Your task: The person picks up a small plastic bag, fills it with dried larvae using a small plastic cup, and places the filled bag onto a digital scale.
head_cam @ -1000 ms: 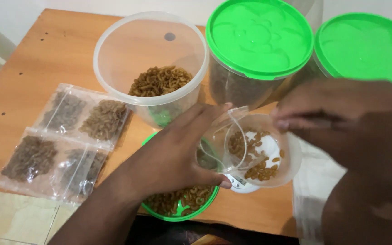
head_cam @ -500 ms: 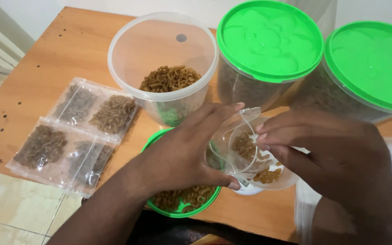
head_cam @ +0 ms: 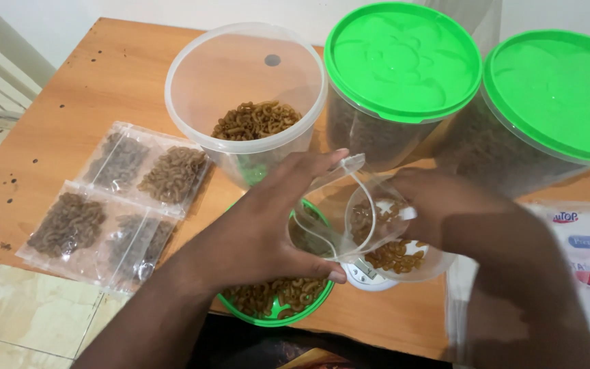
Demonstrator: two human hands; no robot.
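Wooden table (head_cam: 76,102), orange-brown, runs to tiled floor on the left; its near edge is crowded. We note bare wood only at far left and behind the packets.

Our left hand (head_cam: 268,225) pinches a small clear pouch (head_cam: 332,212), thumb under, fingers spread over its mouth. Our right hand (head_cam: 445,212) is blurred; we cannot tell how its fingers sit, though it meets the pouch's other side.

Beneath them a small clear cup (head_cam: 404,263) of brown elbow pasta rests on a white scale (head_cam: 367,277), mostly covered.

- Open jar (head_cam: 240,75): pasta at bottom.
- Two lidded jars (head_cam: 404,61): full, one cut off right.
- Green lid (head_cam: 274,307): loose pasta.
- Four filled packets (head_cam: 114,198) lie left.
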